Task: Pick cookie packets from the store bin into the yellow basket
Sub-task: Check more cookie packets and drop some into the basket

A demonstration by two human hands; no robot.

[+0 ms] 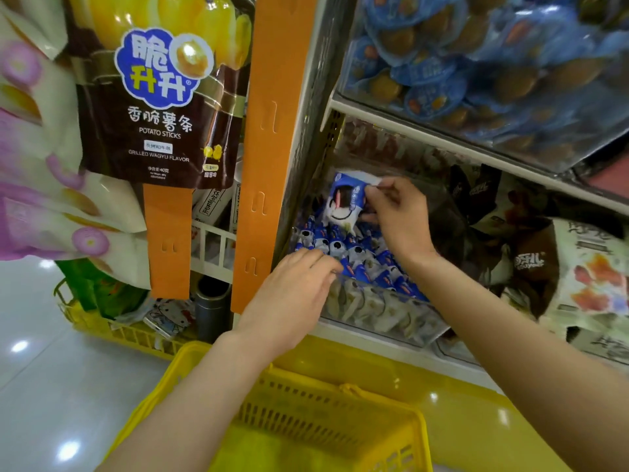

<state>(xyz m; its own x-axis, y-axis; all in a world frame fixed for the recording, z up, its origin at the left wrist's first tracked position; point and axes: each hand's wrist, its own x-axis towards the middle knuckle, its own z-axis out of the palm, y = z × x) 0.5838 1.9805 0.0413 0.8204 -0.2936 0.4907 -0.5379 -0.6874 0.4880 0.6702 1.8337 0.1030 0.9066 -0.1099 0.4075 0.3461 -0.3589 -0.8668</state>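
Store shelf point(442, 144), clear bin point(384, 311) of cookie packets point(367, 267): your right hand point(398, 219) pinches one packet point(343, 202) above it; left hand point(292, 294) in the bin, grasp unclear; loose pinch may miss yellow basket point(323, 417)

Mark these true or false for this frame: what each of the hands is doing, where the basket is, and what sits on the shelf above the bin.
1. The right hand pinches a blue-and-white cookie packet above the bin. True.
2. The left hand holds a packet over the yellow basket. False: it reaches over the bin's front edge to the pile of packets; whether it grips one cannot be told.
3. The yellow basket sits below the bin. True.
4. The shelf above the bin holds red packs. False: that shelf holds blue packs.
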